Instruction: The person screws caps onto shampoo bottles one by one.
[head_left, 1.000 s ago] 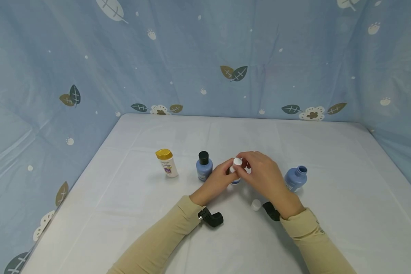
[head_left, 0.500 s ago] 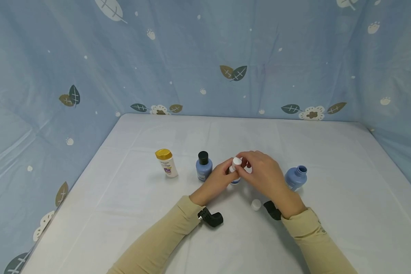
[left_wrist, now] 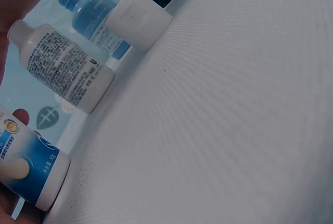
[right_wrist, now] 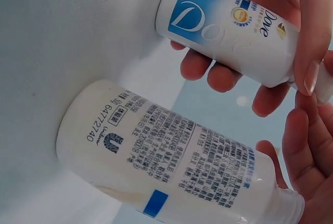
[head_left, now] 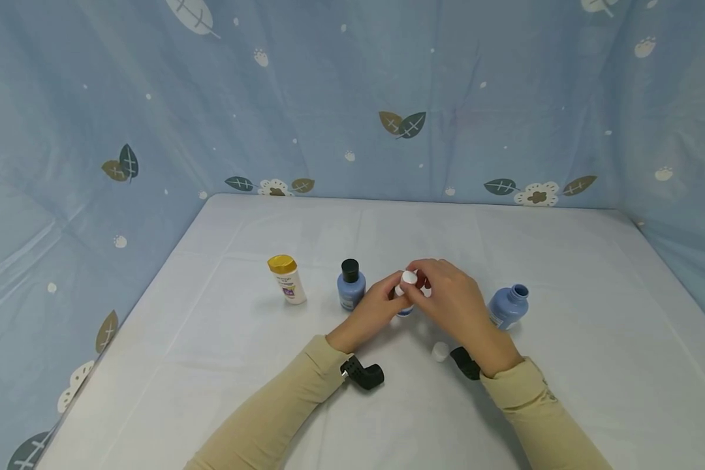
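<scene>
A small white Dove bottle (right_wrist: 229, 31) with a blue label stands upright on the table, gripped round its body by my left hand (head_left: 369, 312). My right hand (head_left: 454, 301) pinches the white cap (head_left: 408, 278) at its top between thumb and fingers. Close by is a second white bottle (right_wrist: 166, 151) with printed text and a bare neck, mostly hidden behind my right hand in the head view. A loose white cap (head_left: 440, 352) lies on the table below the right wrist.
Left of my hands stand a blue bottle (head_left: 350, 287) with a black cap and a white bottle (head_left: 290, 284) with a yellow cap. An uncapped blue bottle (head_left: 507, 307) stands right of my right hand. Patterned blue curtain (head_left: 329, 85) surrounds the white table (head_left: 241, 391).
</scene>
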`<state>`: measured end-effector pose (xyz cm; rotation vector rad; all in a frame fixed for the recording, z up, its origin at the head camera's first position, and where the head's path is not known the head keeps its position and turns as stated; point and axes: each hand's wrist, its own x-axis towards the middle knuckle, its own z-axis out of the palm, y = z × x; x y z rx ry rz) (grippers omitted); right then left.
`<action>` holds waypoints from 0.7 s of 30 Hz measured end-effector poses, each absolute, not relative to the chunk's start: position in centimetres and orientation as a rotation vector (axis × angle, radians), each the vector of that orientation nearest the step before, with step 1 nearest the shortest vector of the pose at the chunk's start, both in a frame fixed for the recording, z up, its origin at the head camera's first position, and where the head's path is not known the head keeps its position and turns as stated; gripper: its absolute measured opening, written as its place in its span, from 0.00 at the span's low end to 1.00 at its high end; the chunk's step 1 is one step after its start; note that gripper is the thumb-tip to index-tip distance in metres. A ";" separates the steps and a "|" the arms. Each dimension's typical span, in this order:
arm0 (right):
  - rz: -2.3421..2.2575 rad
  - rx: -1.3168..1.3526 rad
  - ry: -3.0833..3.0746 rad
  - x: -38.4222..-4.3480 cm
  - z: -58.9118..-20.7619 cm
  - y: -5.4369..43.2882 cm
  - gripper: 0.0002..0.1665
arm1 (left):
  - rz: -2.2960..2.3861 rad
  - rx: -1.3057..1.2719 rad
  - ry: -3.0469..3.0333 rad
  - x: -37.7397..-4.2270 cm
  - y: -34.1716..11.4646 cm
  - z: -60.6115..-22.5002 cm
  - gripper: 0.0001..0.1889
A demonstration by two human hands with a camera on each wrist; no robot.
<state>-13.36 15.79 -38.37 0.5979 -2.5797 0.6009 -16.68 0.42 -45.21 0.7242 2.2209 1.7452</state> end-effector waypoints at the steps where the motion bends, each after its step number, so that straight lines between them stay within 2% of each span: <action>1: 0.602 0.597 -2.581 -13.3 -38.4 15.8 0.15 | 1.747 0.728 2.220 -16.7 0.4 -45.2 0.07; 21: 0.620 0.542 -2.643 -13.5 -38.2 16.2 0.17 | 1.717 0.720 2.253 -16.6 0.4 -44.9 0.04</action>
